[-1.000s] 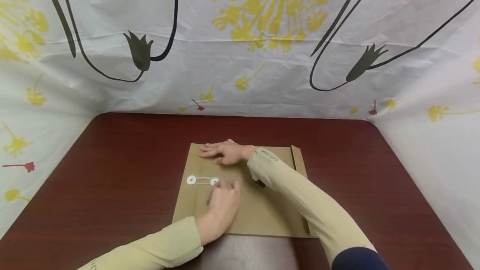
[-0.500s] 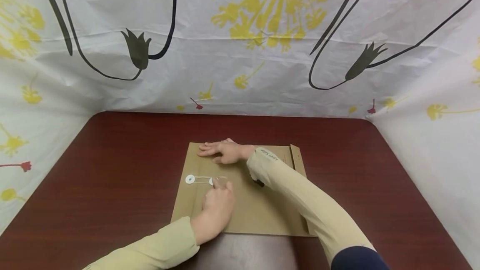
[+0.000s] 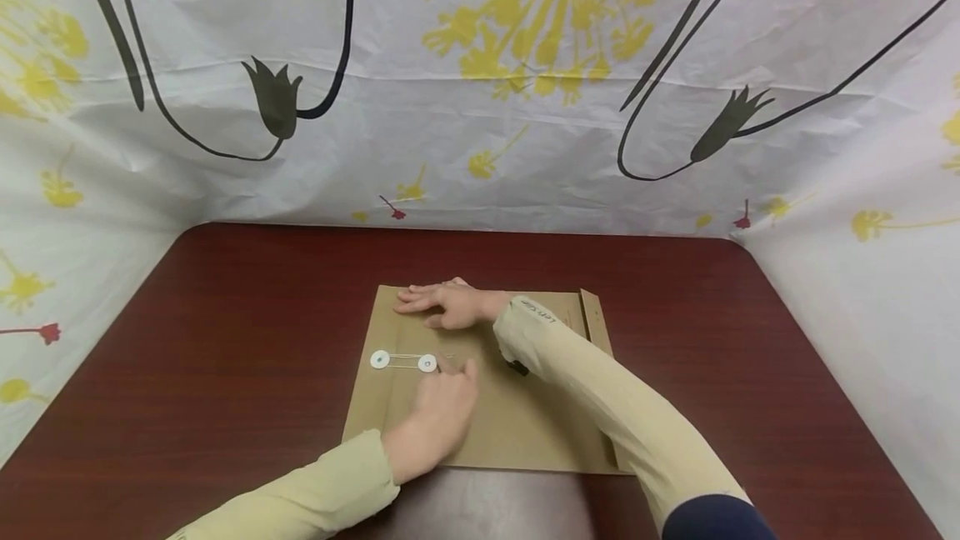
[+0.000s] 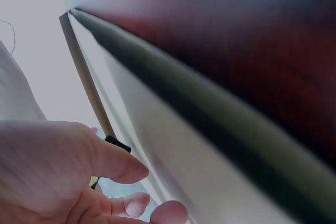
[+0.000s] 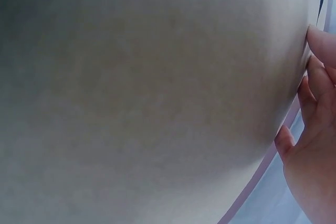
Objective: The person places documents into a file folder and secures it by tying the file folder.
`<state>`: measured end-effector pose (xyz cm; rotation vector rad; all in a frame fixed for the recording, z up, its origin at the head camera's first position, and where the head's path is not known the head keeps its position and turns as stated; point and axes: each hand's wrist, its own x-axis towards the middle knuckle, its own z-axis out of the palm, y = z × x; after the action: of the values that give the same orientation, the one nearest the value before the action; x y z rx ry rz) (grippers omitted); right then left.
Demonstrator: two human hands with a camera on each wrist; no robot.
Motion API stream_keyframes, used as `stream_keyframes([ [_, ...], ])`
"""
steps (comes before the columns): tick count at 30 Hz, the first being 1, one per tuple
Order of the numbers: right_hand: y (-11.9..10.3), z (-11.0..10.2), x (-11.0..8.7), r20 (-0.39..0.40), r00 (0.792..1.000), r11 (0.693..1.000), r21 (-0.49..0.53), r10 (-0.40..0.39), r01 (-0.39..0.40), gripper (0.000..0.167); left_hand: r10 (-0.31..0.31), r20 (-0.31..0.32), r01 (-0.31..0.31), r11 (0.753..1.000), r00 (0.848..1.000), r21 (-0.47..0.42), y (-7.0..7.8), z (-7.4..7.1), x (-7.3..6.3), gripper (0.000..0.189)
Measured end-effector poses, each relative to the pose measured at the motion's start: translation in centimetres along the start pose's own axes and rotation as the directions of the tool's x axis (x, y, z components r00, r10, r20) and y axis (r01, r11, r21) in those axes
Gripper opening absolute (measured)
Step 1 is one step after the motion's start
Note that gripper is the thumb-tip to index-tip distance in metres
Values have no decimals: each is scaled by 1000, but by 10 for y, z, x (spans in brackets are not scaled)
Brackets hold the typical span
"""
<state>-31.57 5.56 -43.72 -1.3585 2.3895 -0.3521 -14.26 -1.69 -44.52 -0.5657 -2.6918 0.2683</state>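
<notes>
A brown string-tie envelope (image 3: 517, 423) lies flat on the table. Two white paper buttons, the left button (image 3: 380, 359) and the right button (image 3: 427, 363), are linked by a thin string (image 3: 405, 356). My left hand (image 3: 442, 411) is just right of and below the right button, its index fingertip close against it. The loose string end curls just above that finger. In the left wrist view, the thumb (image 4: 123, 166) and fingertips stand apart. My right hand (image 3: 450, 304) rests palm down with spread fingers near the envelope's far left corner.
A narrow raised flap (image 3: 597, 323) stands along the envelope's right side. The dark red table (image 3: 247, 340) surrounds the envelope. White patterned cloth (image 3: 450, 132) walls in the back and both sides.
My left hand's index finger has dipped left over the right button, partly covering it, then moved back to the right, uncovering the button. The right hand has stayed in place.
</notes>
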Motion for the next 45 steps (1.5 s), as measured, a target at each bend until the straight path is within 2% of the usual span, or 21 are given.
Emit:
stream_keyframes([
  [4,0,0,0,-1,1000,1000,2,3,-3,50,-4,9,4,1000,1000,-28,2,0,-1,21],
  [6,-1,0,0,3,1000,1000,0,6,-6,50,-7,-6,7,1000,1000,-15,3,1,-3,20],
  [10,-2,0,0,9,1000,1000,-1,9,-9,50,10,-105,-3,998,994,62,4,2,-6,15],
  [13,-3,-1,0,9,1000,1000,0,10,-10,49,14,-223,9,995,975,103,1,6,-5,8],
  [15,-3,-1,0,10,1000,1000,3,9,-9,49,1,-264,23,996,965,89,-4,8,-1,6],
  [17,-3,-1,1,13,1000,1000,6,11,-11,50,-10,-253,24,998,967,52,-11,9,4,4],
  [19,-3,-1,0,17,1000,1000,9,16,-17,50,5,-208,-3,1000,978,12,-19,10,9,5],
  [21,-2,-1,0,22,1000,1000,5,22,-23,50,51,-153,-56,998,987,-25,-25,11,13,10],
  [23,-2,-2,0,25,999,1000,7,25,-25,50,103,-126,-110,993,987,-49,-29,11,16,15],
  [27,-3,-2,0,23,1000,1000,13,18,-18,50,151,-102,-156,987,983,-46,-30,8,18,16],
  [32,-4,-2,0,17,1000,1000,12,7,-7,50,173,-81,-177,984,982,-38,-23,-4,7,17],
  [36,-4,-2,0,12,1000,1000,11,7,-7,50,118,-88,-125,989,989,-77,-22,-16,-10,16],
  [39,-3,-2,-1,15,1000,1000,25,5,-5,50,33,-51,-39,992,998,-118,-28,-23,-24,15],
  [42,-2,-2,0,19,1000,999,38,4,-5,50,-43,-19,39,989,999,-142,-39,-26,-38,14],
  [45,-1,-1,0,18,1000,999,44,10,-11,50,-67,-61,58,988,996,-142,-50,-22,-52,13],
])
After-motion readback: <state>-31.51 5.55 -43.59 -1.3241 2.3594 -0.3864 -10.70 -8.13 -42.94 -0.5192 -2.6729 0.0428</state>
